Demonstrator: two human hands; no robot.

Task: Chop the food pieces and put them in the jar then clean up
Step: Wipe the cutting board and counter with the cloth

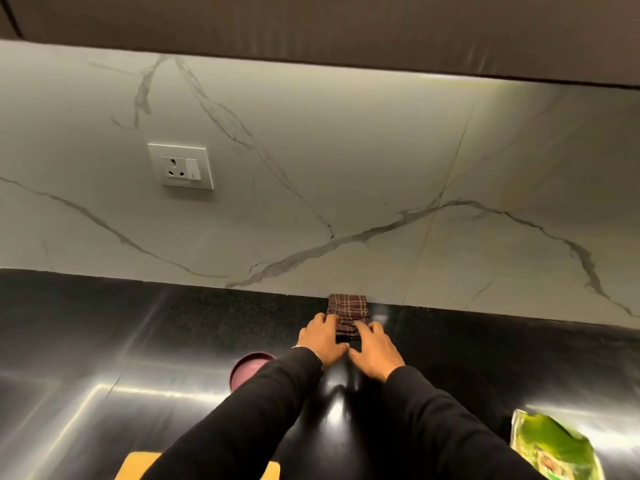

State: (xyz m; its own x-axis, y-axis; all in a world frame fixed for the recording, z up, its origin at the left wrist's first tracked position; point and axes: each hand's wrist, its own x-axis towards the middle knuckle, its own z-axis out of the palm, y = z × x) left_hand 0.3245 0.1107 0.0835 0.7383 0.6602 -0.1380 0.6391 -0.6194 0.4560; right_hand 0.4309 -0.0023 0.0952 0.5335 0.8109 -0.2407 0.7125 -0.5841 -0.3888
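A folded brown checked cloth point(348, 311) lies on the black counter against the marble wall. My left hand point(322, 339) rests on its near left part with fingers laid flat. My right hand point(375, 348) touches its near right part, fingers spread and lying on the cloth. Both arms in black sleeves reach forward over the counter. A pink lid or jar top point(247, 368) sits left of my left forearm, partly hidden by the sleeve. A yellow board point(138, 465) shows at the bottom edge under my left arm.
A green food packet point(550, 448) lies at the lower right on the glossy black counter point(104, 341). The marble backsplash carries a white socket with a switch point(181, 166). A dark cabinet hangs overhead.
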